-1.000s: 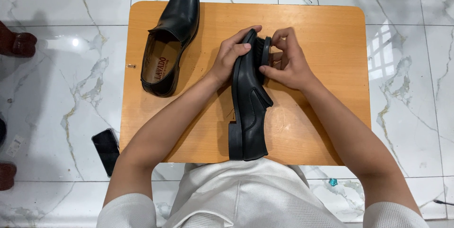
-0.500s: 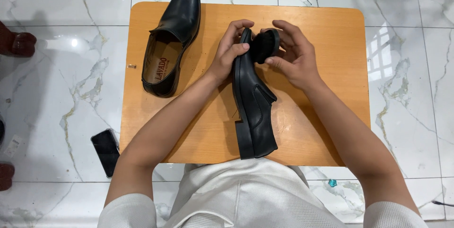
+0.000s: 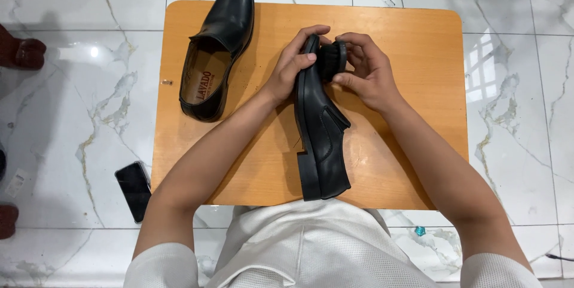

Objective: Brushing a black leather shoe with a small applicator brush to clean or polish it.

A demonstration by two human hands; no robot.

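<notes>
1. On the white marble floor at the far left, a flat black phone [image 3: 133,190] is lying just beside the small orange wooden table [image 3: 412,43]. There is one phone.
2. On the left part of the table, a black leather slip-on shoe with a tan inside [image 3: 216,49] is sitting upright, and no hand is touching it.
3. Near the middle, the left hand [image 3: 291,67] is curling around the toe end of a second black leather shoe tipped on its side [image 3: 320,129]. Its heel is pointing toward the person's lap in white clothes [image 3: 311,246].
4. That makes two black shoes, one on each side of the left arm.
5. The tipped shoe is looking stiff at the sole and heel and softer on top. It is probably not heavy, but the shiny leather may be slippery, so the toe and the thick sole edge are looking like good places to hold.
6. On the right, the right hand [image 3: 368,73] is closing its fingers around one small round black brush [image 3: 333,60], which is touching the shoe's toe.
</notes>
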